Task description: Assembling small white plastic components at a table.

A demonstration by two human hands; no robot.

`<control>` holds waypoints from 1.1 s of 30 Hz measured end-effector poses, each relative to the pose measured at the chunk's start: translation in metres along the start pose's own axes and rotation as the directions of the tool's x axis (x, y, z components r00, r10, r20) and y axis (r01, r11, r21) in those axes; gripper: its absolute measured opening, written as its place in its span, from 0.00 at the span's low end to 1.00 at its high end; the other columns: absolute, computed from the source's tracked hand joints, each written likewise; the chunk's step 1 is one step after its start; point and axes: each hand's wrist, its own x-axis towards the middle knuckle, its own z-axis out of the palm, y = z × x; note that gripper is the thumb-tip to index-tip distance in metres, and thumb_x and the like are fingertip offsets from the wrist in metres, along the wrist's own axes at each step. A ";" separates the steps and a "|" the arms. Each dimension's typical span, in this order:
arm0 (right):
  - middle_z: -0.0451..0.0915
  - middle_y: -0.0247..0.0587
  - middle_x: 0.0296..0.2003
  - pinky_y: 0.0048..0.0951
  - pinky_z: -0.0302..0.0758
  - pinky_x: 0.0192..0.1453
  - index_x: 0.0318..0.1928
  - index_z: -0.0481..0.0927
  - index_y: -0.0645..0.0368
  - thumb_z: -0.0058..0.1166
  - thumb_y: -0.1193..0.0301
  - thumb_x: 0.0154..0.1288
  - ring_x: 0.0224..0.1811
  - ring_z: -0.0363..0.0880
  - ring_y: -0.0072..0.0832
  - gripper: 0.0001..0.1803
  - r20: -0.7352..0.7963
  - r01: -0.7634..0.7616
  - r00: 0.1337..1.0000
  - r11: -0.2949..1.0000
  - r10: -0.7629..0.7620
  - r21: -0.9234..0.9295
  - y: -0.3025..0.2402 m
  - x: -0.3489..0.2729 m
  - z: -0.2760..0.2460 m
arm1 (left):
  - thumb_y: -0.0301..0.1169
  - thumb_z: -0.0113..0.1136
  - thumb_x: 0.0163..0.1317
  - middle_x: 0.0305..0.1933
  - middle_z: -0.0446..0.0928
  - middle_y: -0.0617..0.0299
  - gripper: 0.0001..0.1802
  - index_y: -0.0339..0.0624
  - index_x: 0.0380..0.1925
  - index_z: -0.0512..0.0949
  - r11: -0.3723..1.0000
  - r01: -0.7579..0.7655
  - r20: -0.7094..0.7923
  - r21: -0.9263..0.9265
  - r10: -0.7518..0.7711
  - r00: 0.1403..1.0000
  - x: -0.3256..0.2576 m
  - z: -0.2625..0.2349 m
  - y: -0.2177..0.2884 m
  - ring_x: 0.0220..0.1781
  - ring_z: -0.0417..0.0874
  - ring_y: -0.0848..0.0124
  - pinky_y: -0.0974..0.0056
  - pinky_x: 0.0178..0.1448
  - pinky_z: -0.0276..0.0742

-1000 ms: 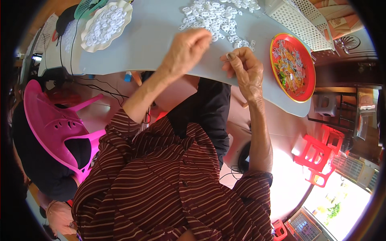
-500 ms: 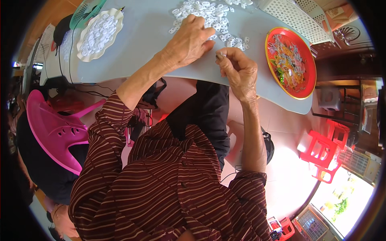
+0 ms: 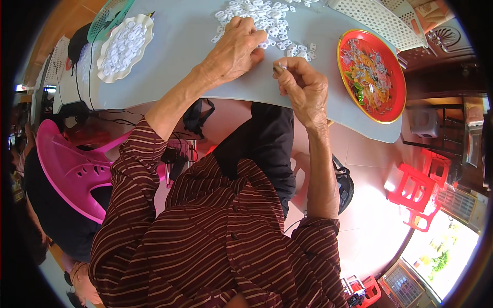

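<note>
- Small white plastic pieces with holes (image 3: 278,25) lie loose in a spread heap at upper centre, on the pale grey-blue table (image 3: 179,51); more sit gathered in the white scalloped dish (image 3: 149,34) at upper left. Judged from this, plenty remains loose; whether the dish's pieces are finished cannot be told.
- The left hand (image 3: 233,51) is at the heap's near edge, fingers curled down; whether they grip a piece is hidden.
- The right hand (image 3: 305,84), apart from the left, seems pinched on a tiny pale item (image 3: 282,66), too small to identify.
- Counted: two hands, one heap, one dish, one gold-rimmed red floral tray (image 3: 395,93) at upper right, holding one obvious white piece among silvery bits; heap, dish and bits defy counting.
</note>
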 end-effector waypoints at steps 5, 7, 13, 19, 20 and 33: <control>0.75 0.30 0.24 0.16 0.68 0.27 0.38 0.79 0.64 0.58 0.71 0.63 0.23 0.69 0.13 0.08 -0.022 0.016 1.000 0.999 -0.016 0.033 0.000 0.000 0.002 | 0.21 0.64 0.44 0.39 0.68 0.55 0.12 0.37 0.30 0.72 0.984 -0.158 -0.125 0.077 0.167 0.978 0.001 0.002 -0.002 0.48 0.66 0.58 0.59 0.52 0.69; 0.73 0.27 0.22 0.16 0.67 0.28 0.37 0.79 0.64 0.58 0.72 0.62 0.23 0.68 0.13 0.07 -0.042 0.011 0.999 0.999 -0.010 0.035 0.001 0.000 0.002 | 0.20 0.62 0.45 0.39 0.69 0.56 0.11 0.38 0.30 0.72 0.988 -0.152 -0.209 0.023 0.154 0.966 0.004 0.000 0.000 0.48 0.67 0.57 0.59 0.51 0.70; 0.75 0.32 0.24 0.18 0.69 0.32 0.41 0.81 0.66 0.56 0.74 0.63 0.25 0.71 0.17 0.09 -0.146 0.091 0.986 0.992 -0.078 0.087 0.003 0.001 0.001 | 0.36 0.52 0.61 0.27 0.75 0.62 0.11 0.38 0.32 0.74 0.593 0.407 0.196 -0.695 -0.388 0.901 0.000 -0.019 0.038 0.29 0.74 0.70 0.66 0.35 0.71; 0.79 0.32 0.30 0.18 0.71 0.33 0.41 0.80 0.64 0.56 0.77 0.62 0.28 0.73 0.16 0.07 -0.133 0.120 0.986 0.977 -0.097 0.177 0.005 0.004 0.001 | 0.43 0.47 0.64 0.24 0.75 0.64 0.18 0.38 0.34 0.76 0.409 0.440 0.284 -0.799 -0.388 0.877 -0.006 0.000 0.038 0.25 0.71 0.76 0.70 0.31 0.68; 0.79 0.33 0.31 0.18 0.71 0.33 0.41 0.80 0.64 0.56 0.78 0.62 0.28 0.73 0.16 0.07 -0.134 0.124 0.986 0.972 -0.098 0.199 0.005 0.004 0.002 | 0.43 0.47 0.65 0.24 0.75 0.65 0.18 0.39 0.34 0.76 0.382 0.442 0.301 -0.812 -0.375 0.877 -0.006 0.001 0.038 0.25 0.71 0.77 0.71 0.31 0.67; 0.78 0.33 0.30 0.18 0.73 0.33 0.45 0.75 0.61 0.55 0.80 0.61 0.28 0.75 0.16 0.11 -0.183 0.092 0.981 0.988 -0.067 0.128 0.002 0.003 0.003 | 0.40 0.47 0.65 0.21 0.73 0.65 0.16 0.39 0.31 0.77 0.529 0.413 0.255 -0.741 -0.347 0.902 0.002 -0.011 0.035 0.24 0.69 0.77 0.69 0.30 0.66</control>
